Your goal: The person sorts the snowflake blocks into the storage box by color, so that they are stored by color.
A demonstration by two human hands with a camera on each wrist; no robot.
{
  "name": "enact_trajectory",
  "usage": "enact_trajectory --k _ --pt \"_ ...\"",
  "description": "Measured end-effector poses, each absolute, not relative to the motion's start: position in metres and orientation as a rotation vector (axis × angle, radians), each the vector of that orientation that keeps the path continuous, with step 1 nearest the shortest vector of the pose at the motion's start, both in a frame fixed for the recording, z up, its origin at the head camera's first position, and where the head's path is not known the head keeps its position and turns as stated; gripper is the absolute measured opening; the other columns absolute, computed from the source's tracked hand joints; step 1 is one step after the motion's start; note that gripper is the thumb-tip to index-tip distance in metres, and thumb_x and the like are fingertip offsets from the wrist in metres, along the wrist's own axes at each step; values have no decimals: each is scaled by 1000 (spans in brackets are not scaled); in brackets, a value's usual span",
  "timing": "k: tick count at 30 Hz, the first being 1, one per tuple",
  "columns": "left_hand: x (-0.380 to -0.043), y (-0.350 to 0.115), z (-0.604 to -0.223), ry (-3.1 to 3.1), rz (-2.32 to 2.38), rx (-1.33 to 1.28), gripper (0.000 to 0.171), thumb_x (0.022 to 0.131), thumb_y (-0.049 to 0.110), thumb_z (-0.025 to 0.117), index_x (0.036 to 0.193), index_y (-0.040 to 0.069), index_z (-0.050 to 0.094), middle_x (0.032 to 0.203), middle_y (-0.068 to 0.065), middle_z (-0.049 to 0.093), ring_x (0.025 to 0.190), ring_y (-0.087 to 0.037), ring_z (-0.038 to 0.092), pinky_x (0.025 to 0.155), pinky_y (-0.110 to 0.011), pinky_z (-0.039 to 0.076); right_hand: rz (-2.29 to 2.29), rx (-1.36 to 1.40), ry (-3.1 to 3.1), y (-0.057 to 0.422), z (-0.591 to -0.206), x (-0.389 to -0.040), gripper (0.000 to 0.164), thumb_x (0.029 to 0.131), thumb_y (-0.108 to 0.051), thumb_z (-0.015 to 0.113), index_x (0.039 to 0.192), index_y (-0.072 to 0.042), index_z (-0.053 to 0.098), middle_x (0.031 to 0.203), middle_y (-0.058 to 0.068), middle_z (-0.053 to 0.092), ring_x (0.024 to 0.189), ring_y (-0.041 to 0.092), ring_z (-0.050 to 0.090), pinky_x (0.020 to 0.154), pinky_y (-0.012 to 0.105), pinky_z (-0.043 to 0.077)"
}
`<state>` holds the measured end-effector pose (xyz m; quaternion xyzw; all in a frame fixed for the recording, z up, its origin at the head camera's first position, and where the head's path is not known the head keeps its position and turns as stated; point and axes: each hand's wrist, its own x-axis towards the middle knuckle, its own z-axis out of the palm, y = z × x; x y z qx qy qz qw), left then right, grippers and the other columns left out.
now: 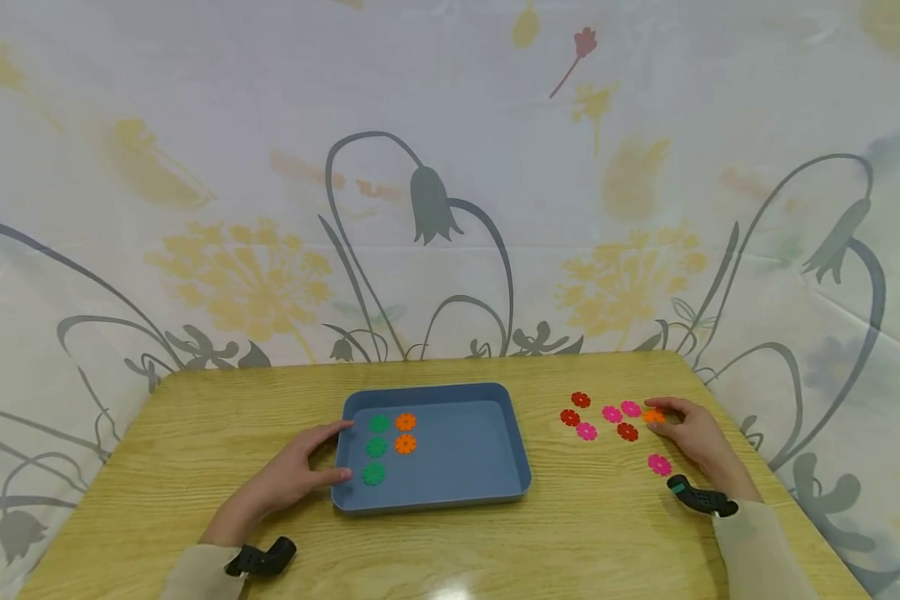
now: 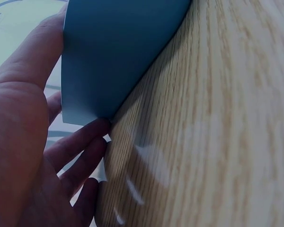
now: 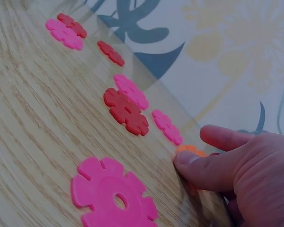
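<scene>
My left hand [image 1: 292, 471] rests at the left edge of a blue-grey tray [image 1: 468, 450], thumb and index finger spread, their tips at the rim. In the left wrist view other fingers touch the outside of the tray wall [image 2: 118, 47] near the table. Several notched flower-shaped plastic discs lie in the tray's left part: green discs [image 1: 374, 474] in one column, two orange discs [image 1: 406, 444] beside them. On the right, my right hand [image 1: 697, 442] pinches another orange disc [image 3: 190, 150] between thumb and index finger, low over the table; the fingers partly hide it.
Red discs [image 1: 581, 400] and pink discs [image 1: 587, 431] lie scattered on the wooden table [image 1: 570, 517] between the tray and my right hand. One pink disc [image 3: 116, 196] is nearest the right wrist. A flower-patterned cloth [image 1: 450, 275] hangs behind the table.
</scene>
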<state>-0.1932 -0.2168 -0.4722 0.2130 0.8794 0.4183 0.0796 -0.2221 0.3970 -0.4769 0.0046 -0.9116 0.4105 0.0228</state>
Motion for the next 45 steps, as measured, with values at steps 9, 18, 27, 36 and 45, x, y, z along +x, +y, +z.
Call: enact_trajectory --k 9,18,27,36,45 --pt "-194 -218 -474 2628 1250 641 72 81 43 70 142 19 40 144 -12 36 131 -39 28 101 -59 26 1246 4 -2763 395 -478 -222 37 88 -6 63 123 5 56 111 22 52 90 28 46 75 22 42" --pt "-193 -218 -473 2619 1253 637 71 81 42 70 142 21 40 144 -12 35 132 -38 28 101 -59 26 1189 24 -2736 394 -479 -221 31 89 -5 63 118 5 59 93 13 50 77 20 42 64 20 38" --pt "-193 -218 -473 2631 1243 644 72 81 44 69 142 20 40 144 -12 35 132 -39 27 100 -60 25 1291 55 -2817 398 -477 -220 34 91 -21 63 116 2 62 90 9 55 76 18 46 64 22 41" --pt "-191 -220 -475 2644 1242 626 72 81 43 70 143 20 40 144 -12 36 131 -38 28 101 -59 25 1428 68 -2817 396 -474 -216 42 91 -30 62 118 3 61 96 6 56 83 14 47 69 21 41" --pt "-194 -219 -475 2657 1229 634 72 81 47 68 142 24 40 144 -9 36 132 -36 28 102 -58 25 1414 124 -2741 389 -457 -209 37 94 -22 59 115 9 58 99 8 55 81 11 53 69 19 48"
